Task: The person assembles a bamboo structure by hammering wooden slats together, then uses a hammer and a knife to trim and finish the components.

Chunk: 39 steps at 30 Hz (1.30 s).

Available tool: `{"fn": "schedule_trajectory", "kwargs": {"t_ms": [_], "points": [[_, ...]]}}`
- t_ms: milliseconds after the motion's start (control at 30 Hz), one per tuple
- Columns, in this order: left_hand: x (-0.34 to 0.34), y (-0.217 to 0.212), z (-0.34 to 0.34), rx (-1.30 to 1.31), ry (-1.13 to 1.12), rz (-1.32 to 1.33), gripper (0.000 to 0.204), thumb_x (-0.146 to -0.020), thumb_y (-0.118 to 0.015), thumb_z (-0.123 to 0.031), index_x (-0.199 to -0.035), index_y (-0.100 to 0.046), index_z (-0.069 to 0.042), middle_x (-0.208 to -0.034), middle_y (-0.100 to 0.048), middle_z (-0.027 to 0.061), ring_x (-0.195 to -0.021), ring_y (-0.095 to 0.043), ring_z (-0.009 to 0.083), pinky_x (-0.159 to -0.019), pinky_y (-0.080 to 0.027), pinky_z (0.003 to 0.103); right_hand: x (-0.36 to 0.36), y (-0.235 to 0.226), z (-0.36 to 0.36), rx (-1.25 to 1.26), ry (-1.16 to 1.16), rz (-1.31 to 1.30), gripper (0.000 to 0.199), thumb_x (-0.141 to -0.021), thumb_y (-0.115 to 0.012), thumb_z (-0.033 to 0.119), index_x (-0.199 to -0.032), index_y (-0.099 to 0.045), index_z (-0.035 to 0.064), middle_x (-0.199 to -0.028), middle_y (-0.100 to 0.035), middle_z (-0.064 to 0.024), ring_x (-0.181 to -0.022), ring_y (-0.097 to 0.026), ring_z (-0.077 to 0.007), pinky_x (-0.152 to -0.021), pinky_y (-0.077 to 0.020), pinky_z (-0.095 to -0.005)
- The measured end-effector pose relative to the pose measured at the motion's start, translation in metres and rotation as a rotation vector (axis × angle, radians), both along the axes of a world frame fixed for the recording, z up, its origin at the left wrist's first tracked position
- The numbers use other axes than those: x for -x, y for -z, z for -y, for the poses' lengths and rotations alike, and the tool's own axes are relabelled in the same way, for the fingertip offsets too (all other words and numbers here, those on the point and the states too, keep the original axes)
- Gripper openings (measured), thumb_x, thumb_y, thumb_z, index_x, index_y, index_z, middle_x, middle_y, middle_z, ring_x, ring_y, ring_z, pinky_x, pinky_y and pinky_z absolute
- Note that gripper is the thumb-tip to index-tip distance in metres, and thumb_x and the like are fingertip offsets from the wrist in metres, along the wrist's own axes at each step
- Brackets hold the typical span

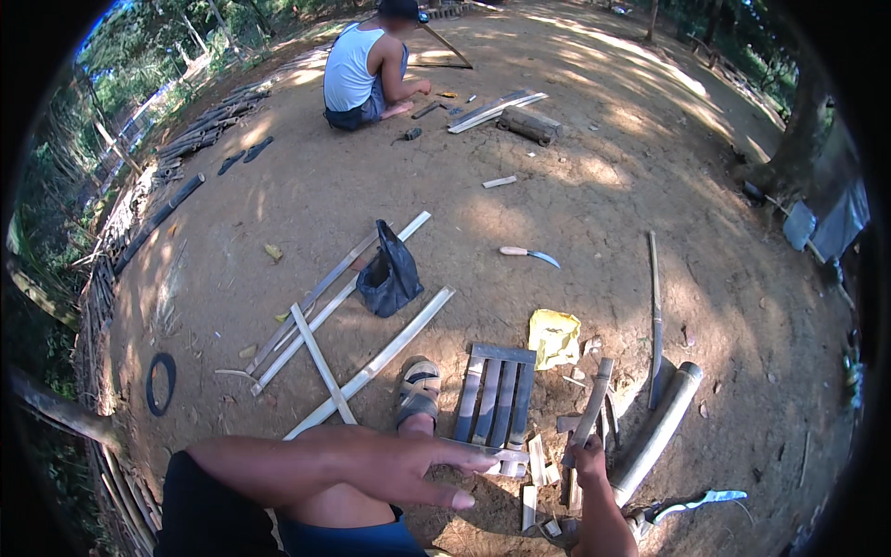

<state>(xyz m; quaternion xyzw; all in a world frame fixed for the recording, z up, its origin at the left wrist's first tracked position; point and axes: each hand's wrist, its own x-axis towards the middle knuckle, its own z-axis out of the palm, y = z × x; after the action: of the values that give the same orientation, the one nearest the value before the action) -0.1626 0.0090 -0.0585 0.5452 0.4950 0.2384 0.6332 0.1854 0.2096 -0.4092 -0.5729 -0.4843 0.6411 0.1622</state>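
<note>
My left hand [418,469] reaches across from the left, fingers stretched forward and thumb apart. Its fingertips lie over the near end of a small slatted panel [492,395] of dark bamboo strips on the ground; I cannot tell whether they press on it. To the right of the panel, my right hand [588,459] is closed around the lower end of a flat brown strip of split bamboo [594,399], tilted up and away from me. Short pale offcuts [537,461] lie between the panel and this hand. My sandalled foot [419,392] stands left of the panel.
Long split strips [380,357] and a black plastic bag [390,271] lie ahead left. A curved knife [529,254], yellow wrapper [554,338], thick bamboo pole [659,432] and long blade [696,504] lie around the right side. Another person [357,70] sits far off.
</note>
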Motion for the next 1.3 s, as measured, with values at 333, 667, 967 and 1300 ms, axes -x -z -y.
{"fn": "schedule_trajectory", "kwargs": {"t_ms": [333,667,967,1300], "points": [[0.041,0.278,-0.07,0.186,-0.421,-0.914,0.065,-0.095,-0.062,-0.05,-0.142,-0.053,-0.006,-0.138,-0.061,0.019,-0.127,-0.059,0.0325,-0.105,-0.046,0.043,-0.064,0.011,0.111,-0.201,-0.293,0.393,0.04,-0.085,-0.064,0.008,-0.123,-0.051,0.0056,-0.096,-0.064,-0.0163,-0.083,-0.063,-0.0292,-0.072,-0.0505,-0.0393],[-0.092,0.407,0.097,0.471,-1.257,-0.41,0.03,-0.097,-0.06,-0.022,-0.109,-0.068,0.005,-0.107,-0.073,0.0202,-0.102,-0.07,0.0309,-0.091,-0.052,0.04,-0.033,-0.009,0.074,-0.561,-1.016,0.6,0.05,-0.083,-0.076,0.035,-0.126,-0.057,0.0159,-0.104,-0.071,-0.0147,-0.09,-0.069,-0.0378,-0.082,-0.0551,-0.0475],[-0.1,0.425,0.11,0.45,-1.167,-0.457,0.03,-0.095,-0.063,-0.016,-0.117,-0.068,0.004,-0.109,-0.073,0.0199,-0.102,-0.071,0.0274,-0.09,-0.053,0.036,0.027,0.029,0.089,-0.865,-1.299,0.616,0.05,-0.088,-0.071,0.039,-0.133,-0.056,0.0248,-0.128,-0.055,-0.0058,-0.127,-0.049,-0.027,-0.112,-0.0347,-0.0468],[-0.109,0.444,0.116,0.473,-1.221,-0.323,0.034,-0.091,-0.07,-0.016,-0.119,-0.068,0.003,-0.103,-0.075,0.0159,-0.092,-0.071,0.0213,-0.083,-0.054,0.034,0.029,0.051,0.104,-0.71,-1.09,0.714,0.055,-0.085,-0.076,0.037,-0.134,-0.056,0.0213,-0.134,-0.053,-0.0058,-0.129,-0.048,-0.0278,-0.114,-0.0337,-0.0468]]}}
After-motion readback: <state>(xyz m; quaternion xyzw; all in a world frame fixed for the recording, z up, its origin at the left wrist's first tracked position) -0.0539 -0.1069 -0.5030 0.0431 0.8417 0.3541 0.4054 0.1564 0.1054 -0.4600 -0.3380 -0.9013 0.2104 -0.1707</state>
